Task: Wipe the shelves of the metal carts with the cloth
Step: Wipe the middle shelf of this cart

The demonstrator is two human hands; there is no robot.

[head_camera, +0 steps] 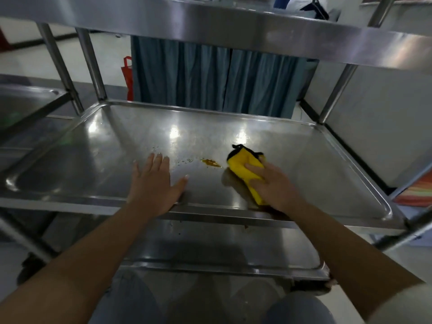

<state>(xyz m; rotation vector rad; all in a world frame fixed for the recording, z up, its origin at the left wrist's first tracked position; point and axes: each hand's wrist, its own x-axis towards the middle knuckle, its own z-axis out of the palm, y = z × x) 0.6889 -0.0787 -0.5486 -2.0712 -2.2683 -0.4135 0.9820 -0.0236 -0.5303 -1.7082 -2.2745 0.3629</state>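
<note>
I look at the middle shelf (304, 164) of a steel cart, a shallow tray with a raised rim. An orange-brown stain (211, 163) and some water drops lie near its middle. My right hand (273, 183) grips a folded yellow cloth (242, 167) with a black edge and holds it down on the shelf just right of the stain. My left hand (154, 183) lies flat on the shelf near the front rim, fingers straight and spread, left of the stain.
The top shelf (233, 26) hangs close overhead and a lower shelf (210, 249) sits below. Corner posts (93, 64) stand at the back. A second cart (28, 101) is at the left. A blue curtain (210, 76) and a red bag (127, 76) lie behind.
</note>
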